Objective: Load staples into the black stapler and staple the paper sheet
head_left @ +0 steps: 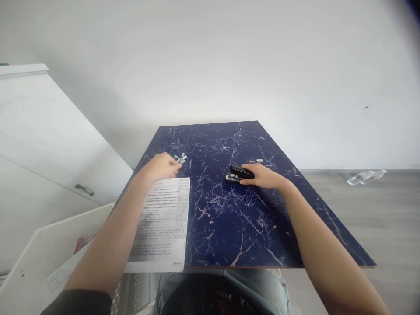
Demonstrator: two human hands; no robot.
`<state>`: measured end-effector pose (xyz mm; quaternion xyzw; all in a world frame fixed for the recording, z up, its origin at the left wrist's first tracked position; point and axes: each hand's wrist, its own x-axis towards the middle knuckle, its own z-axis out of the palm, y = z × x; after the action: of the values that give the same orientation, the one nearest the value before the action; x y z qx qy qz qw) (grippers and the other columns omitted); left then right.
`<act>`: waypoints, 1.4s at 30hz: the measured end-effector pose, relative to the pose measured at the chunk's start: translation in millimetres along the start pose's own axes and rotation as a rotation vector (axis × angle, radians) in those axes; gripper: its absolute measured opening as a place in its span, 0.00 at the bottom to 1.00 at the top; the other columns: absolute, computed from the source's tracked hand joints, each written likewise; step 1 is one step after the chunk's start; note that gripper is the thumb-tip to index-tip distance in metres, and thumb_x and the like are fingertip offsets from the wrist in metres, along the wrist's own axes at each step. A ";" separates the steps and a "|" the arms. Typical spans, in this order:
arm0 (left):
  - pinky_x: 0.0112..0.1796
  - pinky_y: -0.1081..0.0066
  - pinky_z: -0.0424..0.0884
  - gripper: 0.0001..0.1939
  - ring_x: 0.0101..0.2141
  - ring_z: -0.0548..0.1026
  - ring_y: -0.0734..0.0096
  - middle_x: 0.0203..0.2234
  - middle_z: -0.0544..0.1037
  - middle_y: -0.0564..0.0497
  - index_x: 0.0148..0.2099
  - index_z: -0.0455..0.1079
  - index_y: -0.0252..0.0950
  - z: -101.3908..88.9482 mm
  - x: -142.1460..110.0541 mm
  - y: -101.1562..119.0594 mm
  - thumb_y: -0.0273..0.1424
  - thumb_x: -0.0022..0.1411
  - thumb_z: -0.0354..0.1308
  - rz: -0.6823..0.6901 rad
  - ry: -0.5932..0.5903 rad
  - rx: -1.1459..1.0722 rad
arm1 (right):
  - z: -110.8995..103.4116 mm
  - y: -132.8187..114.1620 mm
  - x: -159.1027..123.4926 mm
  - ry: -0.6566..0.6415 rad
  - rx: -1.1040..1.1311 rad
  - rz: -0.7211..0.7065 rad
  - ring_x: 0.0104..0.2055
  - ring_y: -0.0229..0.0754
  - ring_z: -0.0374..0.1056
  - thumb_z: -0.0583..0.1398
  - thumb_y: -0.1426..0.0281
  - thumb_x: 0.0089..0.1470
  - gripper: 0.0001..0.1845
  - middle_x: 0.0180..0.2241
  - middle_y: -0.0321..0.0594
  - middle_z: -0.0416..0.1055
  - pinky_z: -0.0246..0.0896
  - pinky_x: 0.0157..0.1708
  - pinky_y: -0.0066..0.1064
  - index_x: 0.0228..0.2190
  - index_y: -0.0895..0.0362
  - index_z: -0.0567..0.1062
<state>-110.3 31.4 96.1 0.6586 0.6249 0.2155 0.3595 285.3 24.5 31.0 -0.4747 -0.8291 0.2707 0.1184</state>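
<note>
My right hand (262, 175) is closed around the back of a black stapler (234, 173). The stapler points left and rests on or just above the dark blue marbled table (216, 218). On the left, my left hand (164, 167) is beside a small pile of grey staple strips (181, 156), its fingers bent downward and smeared by motion. Whether it grips a strip cannot be made out. Below that hand and forearm lies a printed sheet of paper (164, 223), partly covered by the arm.
Another small grey strip (259, 160) lies right of the stapler. An open white drawer (36, 258) with papers in it stands beside the table's left side, below a white cabinet (49, 144). A clear plastic bottle or wrapper (365, 176) is on the floor at right.
</note>
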 end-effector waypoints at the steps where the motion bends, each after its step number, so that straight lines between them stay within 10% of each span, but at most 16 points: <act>1: 0.41 0.55 0.77 0.10 0.33 0.81 0.59 0.34 0.83 0.42 0.41 0.77 0.30 24.9 4.4 11.1 0.33 0.66 0.60 0.059 -0.025 -0.070 | 0.5 -0.5 0.8 0.015 0.012 0.003 0.32 0.46 0.67 0.61 0.48 0.55 0.22 0.34 0.41 0.74 0.54 0.32 0.34 0.36 0.54 0.70; 5: 0.43 0.57 0.78 0.08 0.40 0.81 0.60 0.44 0.81 0.38 0.45 0.76 0.33 125.2 21.1 21.6 0.26 0.63 0.60 0.246 0.049 -0.503 | 5.5 -2.1 5.4 0.079 0.075 0.017 0.34 0.47 0.68 0.62 0.48 0.55 0.24 0.36 0.41 0.75 0.56 0.34 0.35 0.39 0.55 0.72; 9: 0.51 0.52 0.75 0.19 0.43 0.81 0.58 0.45 0.81 0.41 0.50 0.75 0.34 174.0 30.1 -2.0 0.25 0.54 0.68 0.310 -0.141 -0.712 | 12.8 -5.5 8.9 0.079 0.173 0.007 0.38 0.49 0.70 0.64 0.49 0.54 0.26 0.40 0.43 0.77 0.58 0.36 0.35 0.44 0.57 0.73; 12: 0.51 0.51 0.75 0.26 0.42 0.82 0.57 0.44 0.82 0.42 0.55 0.73 0.35 179.6 31.8 -13.1 0.32 0.55 0.72 0.351 -0.287 -0.804 | 17.0 -10.4 10.3 0.034 0.237 -0.010 0.38 0.48 0.70 0.64 0.50 0.54 0.27 0.40 0.43 0.77 0.58 0.37 0.35 0.47 0.57 0.74; 19: 0.47 0.54 0.80 0.24 0.39 0.80 0.61 0.38 0.82 0.47 0.48 0.79 0.33 182.2 28.2 -9.0 0.40 0.52 0.75 0.343 -0.221 -0.851 | 18.6 -26.1 10.9 0.052 0.333 -0.062 0.34 0.45 0.67 0.69 0.50 0.50 0.24 0.34 0.38 0.74 0.58 0.35 0.34 0.39 0.55 0.75; 25: 0.53 0.53 0.78 0.22 0.43 0.81 0.61 0.40 0.82 0.47 0.48 0.80 0.34 174.8 26.7 -11.5 0.39 0.54 0.74 0.315 -0.121 -0.990 | 14.8 -26.4 5.0 -0.015 1.086 0.019 0.49 0.50 0.71 0.58 0.47 0.62 0.27 0.53 0.48 0.71 0.71 0.45 0.43 0.53 0.51 0.72; 29: 0.55 0.53 0.76 0.20 0.44 0.81 0.61 0.42 0.83 0.46 0.47 0.80 0.35 172.1 27.3 -11.2 0.40 0.55 0.74 0.314 -0.062 -1.024 | 21.0 -22.7 10.3 -0.170 1.385 0.121 0.40 0.49 0.75 0.54 0.51 0.65 0.23 0.49 0.50 0.74 0.75 0.33 0.39 0.52 0.54 0.70; 42: 0.53 0.56 0.75 0.21 0.46 0.79 0.59 0.44 0.82 0.45 0.49 0.80 0.35 174.3 26.8 -9.9 0.41 0.56 0.72 0.367 -0.001 -0.911 | 37.6 -22.9 24.3 0.068 1.445 0.174 0.27 0.41 0.71 0.58 0.59 0.65 0.13 0.30 0.44 0.73 0.67 0.20 0.28 0.42 0.56 0.70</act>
<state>14.2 21.7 -28.8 0.5338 0.3404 0.5266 0.5674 239.0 23.3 11.4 -0.3504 -0.3984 0.7441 0.4059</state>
